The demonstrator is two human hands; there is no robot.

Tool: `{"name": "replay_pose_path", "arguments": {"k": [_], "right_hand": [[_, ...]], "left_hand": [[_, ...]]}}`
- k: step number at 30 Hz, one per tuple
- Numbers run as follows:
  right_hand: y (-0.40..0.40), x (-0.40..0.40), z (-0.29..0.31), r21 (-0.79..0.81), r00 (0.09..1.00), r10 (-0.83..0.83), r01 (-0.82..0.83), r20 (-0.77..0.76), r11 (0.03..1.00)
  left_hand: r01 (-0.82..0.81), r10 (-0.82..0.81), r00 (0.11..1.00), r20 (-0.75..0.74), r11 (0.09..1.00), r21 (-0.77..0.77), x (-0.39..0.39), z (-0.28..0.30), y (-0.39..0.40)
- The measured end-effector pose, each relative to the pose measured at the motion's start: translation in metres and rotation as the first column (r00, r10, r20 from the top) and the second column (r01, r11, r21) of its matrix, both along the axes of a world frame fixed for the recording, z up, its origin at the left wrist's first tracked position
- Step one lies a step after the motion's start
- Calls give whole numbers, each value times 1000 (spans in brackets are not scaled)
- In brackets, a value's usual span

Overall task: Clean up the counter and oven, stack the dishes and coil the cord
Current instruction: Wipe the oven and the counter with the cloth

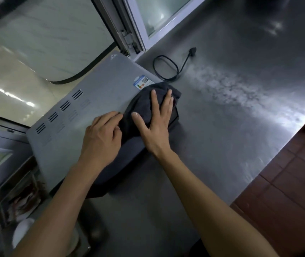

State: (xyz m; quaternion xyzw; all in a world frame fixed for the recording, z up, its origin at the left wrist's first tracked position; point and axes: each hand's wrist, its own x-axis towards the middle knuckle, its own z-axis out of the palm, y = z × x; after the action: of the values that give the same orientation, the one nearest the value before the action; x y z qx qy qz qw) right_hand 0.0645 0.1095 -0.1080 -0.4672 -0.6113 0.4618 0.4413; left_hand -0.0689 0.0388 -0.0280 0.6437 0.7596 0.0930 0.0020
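A grey countertop oven (85,115) stands on the steel counter (231,108), its vented top facing me. A dark cloth (140,108) lies over the oven's right front corner. My right hand (157,123) presses flat on the cloth with spread, straight fingers. My left hand (101,138) rests on the oven top just left of the cloth, its fingertips touching the cloth's edge. The black power cord (166,67) lies in a loose loop on the counter behind the oven, its plug (192,51) pointing toward the window.
A window frame (129,34) rises behind the oven. A sink area at the lower left holds a metal tray (20,193) and a white dish (21,232). Red-brown floor tiles (287,182) show beyond the counter's right edge. Wet smears streak the counter.
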Motion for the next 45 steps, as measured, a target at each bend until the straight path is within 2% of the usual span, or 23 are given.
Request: {"name": "replay_pose_path", "arguments": {"k": [5, 13, 22, 28, 32, 38, 45], "right_hand": [[-9, -19, -1, -16, 991, -135, 134, -12, 991], [-57, -56, -3, -84, 977, -200, 193, -80, 978], [-154, -118, -10, -112, 965, -223, 209, -135, 971], [-228, -160, -35, -131, 970, -207, 191, -127, 973], [-265, -181, -55, -190, 977, -186, 164, -106, 968], [-260, -182, -58, -230, 977, -192, 166, -95, 959], [-202, -153, -55, -278, 954, -257, 208, -153, 938]], "left_hand": [[28, -28, 1000, 11, 1000, 0, -13, 1, -19], [63, -63, 998, 9, 998, -23, -50, 4, -74], [63, -62, 998, 21, 997, -45, -95, 5, -148], [99, -97, 993, 70, 995, -20, -117, 6, -183], [147, -148, 989, -25, 989, -24, -119, 2, -184], [193, -196, 977, -88, 981, -32, -99, -3, -158], [189, -192, 973, -127, 981, -30, -76, -7, -127]]}}
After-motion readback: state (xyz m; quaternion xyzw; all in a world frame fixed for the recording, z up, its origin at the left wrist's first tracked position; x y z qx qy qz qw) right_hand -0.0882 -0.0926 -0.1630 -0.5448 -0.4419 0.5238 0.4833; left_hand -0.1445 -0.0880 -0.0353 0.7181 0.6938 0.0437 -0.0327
